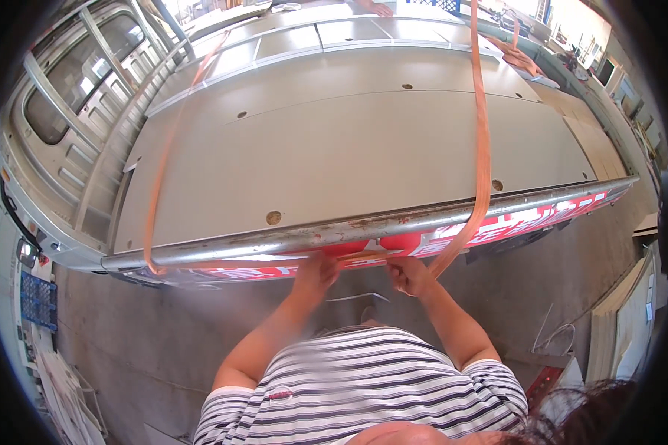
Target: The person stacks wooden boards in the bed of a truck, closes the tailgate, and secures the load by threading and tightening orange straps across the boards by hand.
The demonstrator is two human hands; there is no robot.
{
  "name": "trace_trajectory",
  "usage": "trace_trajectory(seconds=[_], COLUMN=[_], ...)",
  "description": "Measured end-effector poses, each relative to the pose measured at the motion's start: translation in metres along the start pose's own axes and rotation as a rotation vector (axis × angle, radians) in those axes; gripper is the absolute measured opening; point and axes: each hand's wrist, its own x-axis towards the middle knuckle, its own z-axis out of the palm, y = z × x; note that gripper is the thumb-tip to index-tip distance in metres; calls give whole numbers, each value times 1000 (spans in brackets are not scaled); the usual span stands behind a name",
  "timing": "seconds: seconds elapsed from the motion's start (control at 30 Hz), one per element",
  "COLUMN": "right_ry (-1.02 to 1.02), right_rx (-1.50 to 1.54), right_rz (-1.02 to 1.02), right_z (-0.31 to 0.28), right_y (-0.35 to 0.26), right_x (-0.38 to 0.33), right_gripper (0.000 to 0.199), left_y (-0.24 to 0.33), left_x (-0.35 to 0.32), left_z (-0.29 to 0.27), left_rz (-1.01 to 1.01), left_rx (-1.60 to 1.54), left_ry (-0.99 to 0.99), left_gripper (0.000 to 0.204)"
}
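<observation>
My left hand is closed around an orange webbing strap that runs along the truck bed's side from the left. My right hand is also closed, with a stretch of the strap between the two hands. Fingers partly cover what each hand grips. Just right of my right hand, another length of orange strap comes down over the metal side rail. Both straps cross large grey-beige panels stacked on the truck bed.
The truck cab and its metal rack stand at the left. White-edged panels lie on the far side, where another person's hand rests. Upright boards lean at the right. A blue crate sits at the left.
</observation>
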Motion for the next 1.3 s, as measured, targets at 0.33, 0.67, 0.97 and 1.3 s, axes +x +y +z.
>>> trace_trajectory(seconds=[0.33,0.67,0.97,1.3], right_ry=[-148,255,479,151], right_rx=[360,-1478,-1322,-2275], right_rz=[-484,-848,-1046,-982], right_z=[28,76,62,99], right_y=[-33,-2,39,-91], right_x=[-23,-138,-120,-201], right_gripper=[7,30,24,18], left_y=[0,-16,-50,-3], left_x=[4,-43,-29,-71], left_z=[62,115,136,154], left_rz=[159,-197,-85,-280], left_rx=[-4,-198,-246,-269], left_ry=[-207,-725,-240,-464], left_gripper=[38,27,32,21])
